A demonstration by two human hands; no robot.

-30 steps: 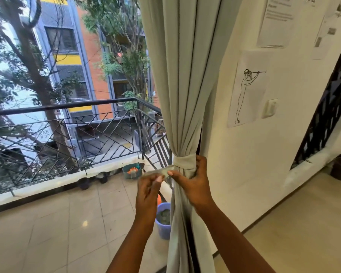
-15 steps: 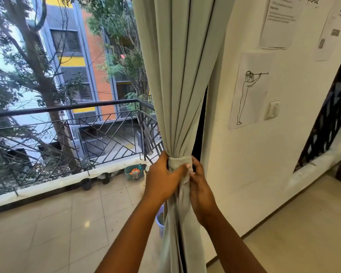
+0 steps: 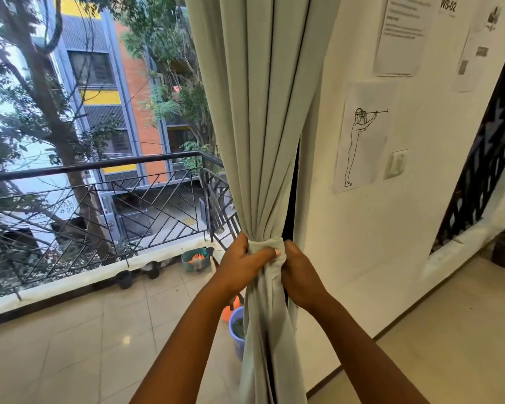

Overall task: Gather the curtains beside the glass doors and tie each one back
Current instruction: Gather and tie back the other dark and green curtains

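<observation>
Beside the white wall (image 3: 362, 258), I have my left hand (image 3: 239, 269) and right hand (image 3: 299, 275) curled tight around the tie-back band (image 3: 264, 246) cinching the curtain (image 3: 263, 126), soft, light cloth best held at this bunched waist.

"WS-02" printed on a white sheet (image 3: 448, 7) high on the right wall. "#37", under partly hidden letters, on a pale wall (image 3: 63, 209) far left beyond the railing. Small print on the notice (image 3: 400, 33) unreadable.
</observation>
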